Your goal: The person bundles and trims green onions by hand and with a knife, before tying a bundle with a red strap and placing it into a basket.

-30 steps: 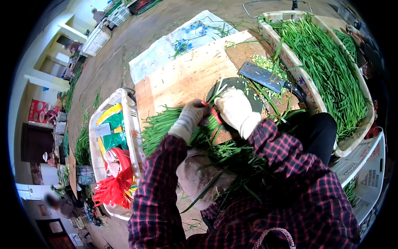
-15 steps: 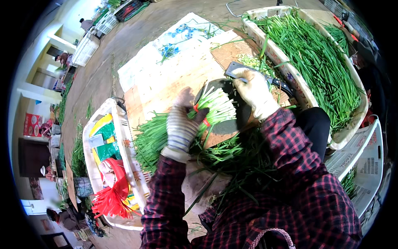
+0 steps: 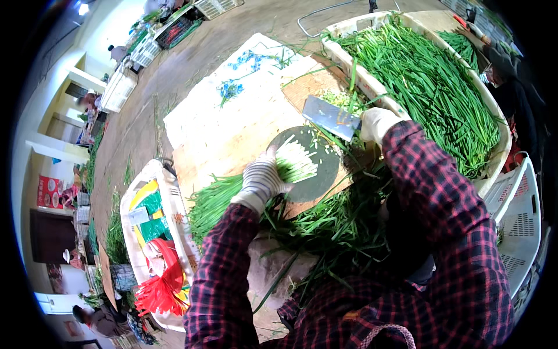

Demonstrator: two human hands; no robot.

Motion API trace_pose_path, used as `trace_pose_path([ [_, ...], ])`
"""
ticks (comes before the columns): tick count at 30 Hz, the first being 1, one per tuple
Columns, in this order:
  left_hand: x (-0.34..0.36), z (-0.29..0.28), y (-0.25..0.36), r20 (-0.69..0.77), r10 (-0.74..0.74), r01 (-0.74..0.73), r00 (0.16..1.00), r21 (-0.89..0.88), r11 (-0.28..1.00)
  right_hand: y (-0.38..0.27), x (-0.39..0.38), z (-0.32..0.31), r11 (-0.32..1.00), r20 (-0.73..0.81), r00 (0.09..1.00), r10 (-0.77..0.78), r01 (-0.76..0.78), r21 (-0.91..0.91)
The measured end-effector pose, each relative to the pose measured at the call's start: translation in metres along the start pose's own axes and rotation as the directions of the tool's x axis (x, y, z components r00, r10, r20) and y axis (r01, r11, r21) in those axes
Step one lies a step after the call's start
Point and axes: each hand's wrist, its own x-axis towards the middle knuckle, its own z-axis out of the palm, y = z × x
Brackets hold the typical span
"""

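Left hand (image 3: 263, 177), striped glove, is closed around a bunch of green stalks (image 3: 297, 163), fingers over the top. Bunch lies low across the wooden board (image 3: 244, 152): pale trimmed ends point right, over the dark round disc (image 3: 328, 177); leafy ends fan out left of the wrist, toward the board's near-left edge.

Right hand (image 3: 378, 124), pale glove, is wrapped around the handle end of a cleaver (image 3: 332, 118); handle itself mostly hidden in the fist. Blade points up-left, broad face showing, bits stuck on it. Sits just beyond the disc, next to chopped bits (image 3: 337, 99). From here I can't tell whether the blade touches the board or hangs just above it. Blade and bunch are apart.

Loose greens (image 3: 337, 221) pile up on the near side of the board, close to the lap, between the two forearms. Far side: white sheet (image 3: 200, 104) with blue scraps (image 3: 231, 90) on it.

Right of the board: big pale tub (image 3: 378, 90), full of long green stalks (image 3: 418, 87). White perforated crate (image 3: 520, 232) just nearer than that.

Left of the board: smaller white tub (image 3: 181, 235), holding red strips (image 3: 160, 291), a green-and-yellow package (image 3: 154, 203), and a scraper (image 3: 139, 216) lying on top.
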Motion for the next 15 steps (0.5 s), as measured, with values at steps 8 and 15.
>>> trace_pose_path([
  [8, 0.045, -0.075, 0.069, -0.175, 0.17, -0.177, 0.97, -0.027, 0.984, 0.048, -0.073, -0.011, 0.747, -0.636, 0.77, 0.061, 0.387, 0.541],
  [15, 0.112, -0.04, 0.105, -0.047, -0.007, 0.009, 0.999, 0.034, 0.999, 0.029, -0.072, 0.007, 0.832, -0.66, 0.747, 0.079, 0.315, 0.457],
])
